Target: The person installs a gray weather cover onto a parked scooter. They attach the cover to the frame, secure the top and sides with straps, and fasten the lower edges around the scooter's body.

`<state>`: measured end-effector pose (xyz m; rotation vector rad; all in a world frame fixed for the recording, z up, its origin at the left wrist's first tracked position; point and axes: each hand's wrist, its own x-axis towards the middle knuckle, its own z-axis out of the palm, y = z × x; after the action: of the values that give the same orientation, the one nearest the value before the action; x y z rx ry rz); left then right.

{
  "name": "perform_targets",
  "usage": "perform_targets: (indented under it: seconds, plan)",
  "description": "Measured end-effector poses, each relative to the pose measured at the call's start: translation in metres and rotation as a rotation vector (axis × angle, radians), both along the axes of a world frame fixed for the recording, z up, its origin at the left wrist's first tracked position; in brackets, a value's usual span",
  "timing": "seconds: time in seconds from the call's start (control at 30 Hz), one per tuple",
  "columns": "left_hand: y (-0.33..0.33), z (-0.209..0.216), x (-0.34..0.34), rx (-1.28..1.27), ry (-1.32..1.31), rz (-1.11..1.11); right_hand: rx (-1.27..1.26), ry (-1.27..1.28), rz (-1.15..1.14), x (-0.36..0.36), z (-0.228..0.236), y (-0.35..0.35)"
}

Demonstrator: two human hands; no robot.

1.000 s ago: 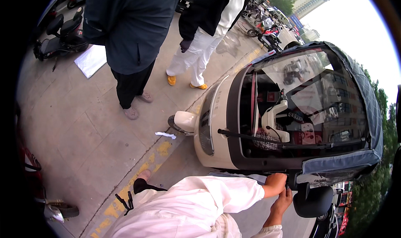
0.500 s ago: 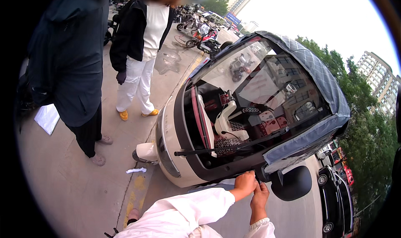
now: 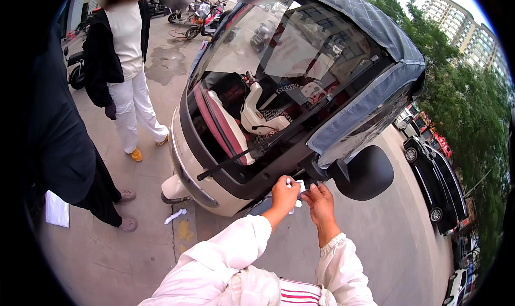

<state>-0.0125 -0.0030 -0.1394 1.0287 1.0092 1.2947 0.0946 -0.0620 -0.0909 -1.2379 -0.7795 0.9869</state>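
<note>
- Left hand (image 3: 283, 194): raised from a white sleeve, fingers pinched on a small white paper piece (image 3: 296, 190) held against the near edge of the windscreen (image 3: 300, 75).
- Right hand (image 3: 321, 201): just beside the left hand, fingertips touching the same white paper piece; whether it grips the piece cannot be told.
- Change since the earlier views: both hands were already together at the lower windscreen corner; the view has swung so the small enclosed vehicle (image 3: 214, 177) now fills the centre. The hands have stayed on that spot, so the work at that corner appears to be ongoing.
- Black side mirror (image 3: 370, 173): just right of the hands, apart from them.
- Wiper arm (image 3: 236, 161): lies across the glass, left of the hands.
- Quilted grey cover (image 3: 370, 64): over the vehicle roof.
- Ground: grey concrete pavement (image 3: 161, 70); a crumpled white scrap (image 3: 175, 216) lies near the front wheel.
- Far left: two standing people (image 3: 126, 64); parked scooters (image 3: 201, 16) beyond. Far right: parked cars (image 3: 440, 188), trees, tall buildings.
</note>
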Motion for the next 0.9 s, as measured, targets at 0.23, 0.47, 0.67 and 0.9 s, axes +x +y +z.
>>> perform_targets:
  seconds: [0.23,0.47,0.67,0.9]
  plan:
    - [0.007,-0.017,-0.004,-0.150,-0.271,0.006,-0.015,0.031,0.009,-0.001,0.001,0.000]
    - [0.001,0.013,-0.023,0.035,0.263,-0.266,-0.017,-0.013,0.000,0.002,-0.002,0.000]
    - [-0.005,0.021,-0.005,0.168,0.381,-0.151,-0.003,-0.011,0.011,-0.004,0.004,0.001]
    - [0.004,-0.001,0.002,0.155,0.006,-0.201,-0.027,-0.055,0.068,-0.002,0.005,0.000]
